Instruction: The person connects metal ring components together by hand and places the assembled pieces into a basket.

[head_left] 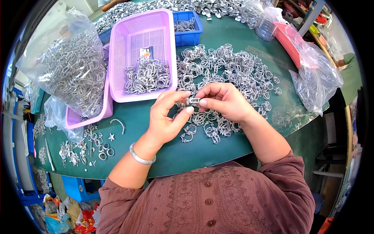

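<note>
Between the thumb and fingers of my right hand [225,102] is a small silver metal piece [193,101] with a long rectangular opening, like a ring or buckle. My left hand [165,117], with a pale bangle [141,156] on its wrist, is at the piece's left end; its thumb and forefinger stand apart, one below and one above it. Under and beyond both hands spreads a loose pile of similar silver pieces [243,74] on the green table [187,158]. A lilac plastic basket [115,66], tilted up behind my left hand, holds more silver pieces [150,78].
A clear bag [68,72] full of silver pieces rests in another lilac basket [102,111] at left. Loose rings [104,150] and a pointed tool [50,155] lie nearer. Behind stands a blue bin [193,37]; a red tray [289,43] and plastic bag [317,85] are at right.
</note>
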{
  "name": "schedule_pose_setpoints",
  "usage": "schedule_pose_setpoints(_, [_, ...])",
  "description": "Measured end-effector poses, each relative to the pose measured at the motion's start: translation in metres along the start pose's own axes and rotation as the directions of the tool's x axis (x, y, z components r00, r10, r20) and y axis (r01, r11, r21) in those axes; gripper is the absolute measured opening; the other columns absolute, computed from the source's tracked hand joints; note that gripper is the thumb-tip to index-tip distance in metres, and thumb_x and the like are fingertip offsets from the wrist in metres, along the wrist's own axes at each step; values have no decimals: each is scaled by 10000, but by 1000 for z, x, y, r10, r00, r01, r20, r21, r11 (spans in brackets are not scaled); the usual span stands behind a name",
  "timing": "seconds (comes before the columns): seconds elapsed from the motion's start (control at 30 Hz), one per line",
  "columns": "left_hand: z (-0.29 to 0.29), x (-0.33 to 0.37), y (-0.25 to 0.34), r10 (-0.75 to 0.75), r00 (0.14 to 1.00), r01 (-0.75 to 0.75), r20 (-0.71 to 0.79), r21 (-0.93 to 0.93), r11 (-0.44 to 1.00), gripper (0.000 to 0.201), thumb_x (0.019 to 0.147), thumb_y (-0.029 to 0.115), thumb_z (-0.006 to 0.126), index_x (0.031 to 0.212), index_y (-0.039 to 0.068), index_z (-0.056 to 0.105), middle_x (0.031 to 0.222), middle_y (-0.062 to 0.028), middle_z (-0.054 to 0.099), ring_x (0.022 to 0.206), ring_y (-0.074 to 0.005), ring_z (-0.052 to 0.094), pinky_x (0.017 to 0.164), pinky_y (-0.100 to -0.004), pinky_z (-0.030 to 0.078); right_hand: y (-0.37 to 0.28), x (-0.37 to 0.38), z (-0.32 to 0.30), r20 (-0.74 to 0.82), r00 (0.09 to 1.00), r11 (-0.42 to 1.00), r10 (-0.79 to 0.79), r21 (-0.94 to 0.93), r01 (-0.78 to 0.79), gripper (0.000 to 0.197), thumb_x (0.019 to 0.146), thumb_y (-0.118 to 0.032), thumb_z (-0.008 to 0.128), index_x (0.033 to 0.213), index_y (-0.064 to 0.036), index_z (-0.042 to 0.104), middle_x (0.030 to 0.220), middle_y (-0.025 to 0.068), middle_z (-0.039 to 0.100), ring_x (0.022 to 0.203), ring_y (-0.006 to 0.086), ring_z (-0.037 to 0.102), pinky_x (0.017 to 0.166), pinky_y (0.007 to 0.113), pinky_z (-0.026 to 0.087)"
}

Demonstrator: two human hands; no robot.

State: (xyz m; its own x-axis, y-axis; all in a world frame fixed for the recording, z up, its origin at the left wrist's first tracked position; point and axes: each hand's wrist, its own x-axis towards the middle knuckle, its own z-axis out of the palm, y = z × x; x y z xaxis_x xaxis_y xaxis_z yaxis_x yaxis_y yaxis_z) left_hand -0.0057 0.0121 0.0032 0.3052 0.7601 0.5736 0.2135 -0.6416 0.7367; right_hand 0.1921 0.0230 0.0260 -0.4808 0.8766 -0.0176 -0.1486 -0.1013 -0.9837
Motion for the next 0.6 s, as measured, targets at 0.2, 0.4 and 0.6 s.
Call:
schedule_pose_setpoints(0.2, [3,-1,-2,-34,999,33,-18,-64,997,272,737,-4,632,1000,4,563,902,-70,557,835,-144,525,772,-257,416,5,0,0,6,996,993,-87,-77,88,155,784,9,603,938,18,583,834,39,603,762,82,571,692,226,481])
schedule_pose_setpoints(0.4, [6,-1,-2,36,997,-37,-62,-11,999,288,721,7,654,994,17,563,867,-78,580,803,-168,549,752,-287,433,4,-1,1,-26,992,986,-125,-112,121,222,758,27,618,971,12,558,869,23,585,792,77,554,715,223,472])
schedule_pose_setpoints(0.6, [6,-3,-3,-35,998,27,-51,-146,989,559,723,-18,649,1212,17,379,915,-104,585,887,-161,558,836,-296,420,3,-1,0,-12,985,975,-171,-143,167,260,745,41,615,994,10,546,905,26,574,808,78,541,742,226,465])
